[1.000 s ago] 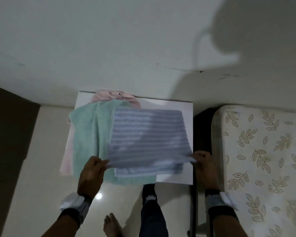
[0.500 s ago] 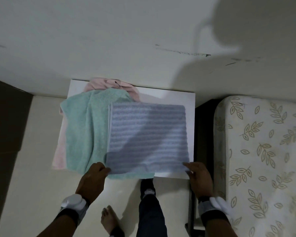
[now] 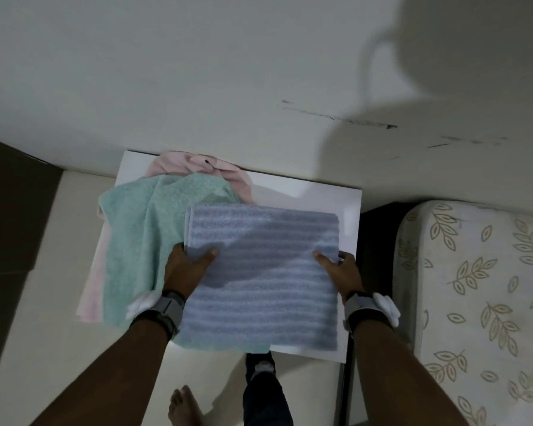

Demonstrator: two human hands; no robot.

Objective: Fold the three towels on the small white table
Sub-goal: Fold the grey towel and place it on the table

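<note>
Dark panel (image 3: 10,210): far left, standing against the pale floor (image 3: 43,272).
Pink towel (image 3: 197,167): bunched at the far left corner of the desk (image 3: 348,210); a pale strip of it also hangs over the desk's left edge. Mostly buried under the green one.
Green towel (image 3: 136,241): unfolded and rumpled, draped over the left half of the desk. It spills past the left and near edges and lies on top of the pink towel.
Left hand (image 3: 186,265): clamped on the left edge of the striped towel, thumb lying on top, fingers wrapped around the stacked layers. Grey band with a white piece at the wrist (image 3: 163,305).
Striped towel (image 3: 274,287): grey-blue with pale bands, folded into a flat rectangle. It lies on the right half of the desk, its left part overlapping the green towel, its near edge close to the desk's near edge. Doubled layers show at its far left corner.
Right hand (image 3: 340,269): gripping the towel's right edge, thumb on top, fingers at the side. Both hands sit about midway along their edges, a towel's width apart.
Desk surface: bare white along the far right corner and right edge.
Below the desk: a bare foot (image 3: 183,407) and a dark trouser leg (image 3: 265,395) on the floor.
Mattress (image 3: 474,287): right of the desk across a dark gap, cream with a leaf print.
</note>
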